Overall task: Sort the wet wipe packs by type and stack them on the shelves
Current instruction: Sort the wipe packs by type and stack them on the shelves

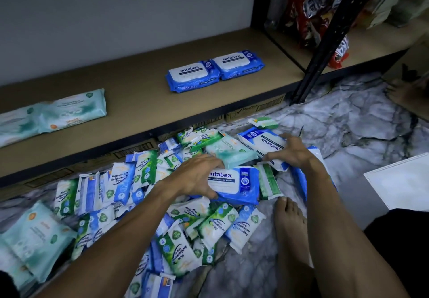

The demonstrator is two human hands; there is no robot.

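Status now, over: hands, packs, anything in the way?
Left hand grips blue plastic Antabax pack. Right hand grips second blue Antabax pack. Loose small green packs crowd around both.

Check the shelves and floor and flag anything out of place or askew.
On the right shelf, a red snack bag pokes over the front edge. On the floor, the unsorted packs lie in a mixed heap, types jumbled at all angles. The two blue antabax packs on the long shelf sit neatly side by side.

Beyond the grip of the left hand [197, 178], the shelf [139, 102] bears two blue antabax packs [192, 77], with teal packs [58, 114] further left; beneath the grip, the marbled floor [348, 130] carries the heap [139, 204].
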